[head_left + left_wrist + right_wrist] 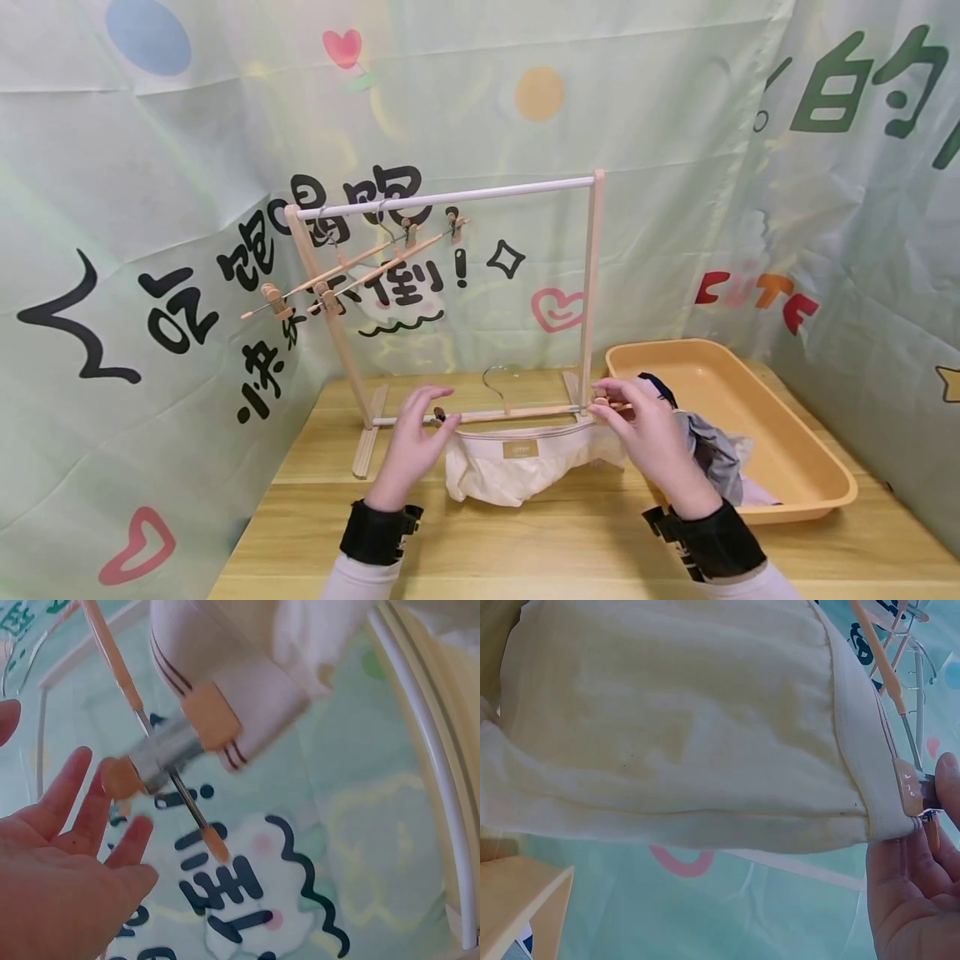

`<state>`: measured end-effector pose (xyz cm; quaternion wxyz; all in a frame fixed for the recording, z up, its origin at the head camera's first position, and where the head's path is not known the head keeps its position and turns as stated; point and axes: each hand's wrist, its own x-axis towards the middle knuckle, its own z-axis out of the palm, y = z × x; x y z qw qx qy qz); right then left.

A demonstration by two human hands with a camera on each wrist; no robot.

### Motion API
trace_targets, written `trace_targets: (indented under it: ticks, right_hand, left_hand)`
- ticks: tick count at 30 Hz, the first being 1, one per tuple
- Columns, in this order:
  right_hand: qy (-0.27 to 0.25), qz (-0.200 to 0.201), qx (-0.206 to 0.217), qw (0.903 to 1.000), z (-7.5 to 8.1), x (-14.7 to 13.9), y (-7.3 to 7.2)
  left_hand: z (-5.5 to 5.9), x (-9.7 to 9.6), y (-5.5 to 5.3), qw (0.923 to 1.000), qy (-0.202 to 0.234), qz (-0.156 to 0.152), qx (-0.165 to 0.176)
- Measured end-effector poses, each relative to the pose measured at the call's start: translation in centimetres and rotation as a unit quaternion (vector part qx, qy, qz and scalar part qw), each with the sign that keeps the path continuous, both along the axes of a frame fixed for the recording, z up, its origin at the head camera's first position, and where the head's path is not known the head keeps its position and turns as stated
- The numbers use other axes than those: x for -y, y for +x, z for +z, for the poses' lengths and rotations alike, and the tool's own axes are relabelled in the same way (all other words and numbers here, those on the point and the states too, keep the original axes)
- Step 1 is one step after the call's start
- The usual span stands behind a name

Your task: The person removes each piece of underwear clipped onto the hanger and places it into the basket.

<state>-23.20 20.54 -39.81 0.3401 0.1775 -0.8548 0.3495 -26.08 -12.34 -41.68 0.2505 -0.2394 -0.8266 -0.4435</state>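
Cream underpants (pixel 491 473) with a tan label (pixel 521 449) on the waistband hang from a wooden clip hanger (pixel 540 412) in the head view. At the hanger's left end, a clip (pixel 211 718) bites the waistband; my left hand (pixel 414 442) is beside it, fingers spread and apart from it in the left wrist view. My right hand (pixel 651 429) pinches the right-end clip (pixel 908 787), its thumb against the metal part and its fingers behind the waistband corner. The hanger's hook (pixel 491 379) points up and is free of any bar.
A wooden rack (pixel 590 292) with a white top bar (pixel 450 197) stands behind the hands. Two bare clip hangers (pixel 397 267) hang at its left. An orange tray (pixel 795 450) on the right holds crumpled grey and pale clothes (pixel 712 454).
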Motion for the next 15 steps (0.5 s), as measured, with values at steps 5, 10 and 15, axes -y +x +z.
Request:
trace_targets:
  ticks: [5,10,15]
  right_hand:
    - [-0.002,0.017,-0.008,0.9998,-0.1,0.4,0.0]
    - [-0.005,0.03,-0.009,0.9995,-0.2,0.8,0.1]
    - [0.003,0.043,-0.007,0.999,-0.3,1.0,0.2]
  left_hand:
    - [-0.1,-1.2,0.4,0.9997,-0.008,-0.018,-0.017]
    - [-0.5,-2.3,0.8,0.9991,-0.015,-0.036,-0.014]
    - [-0.8,-3.1,1.1,0.9987,-0.025,-0.042,0.017]
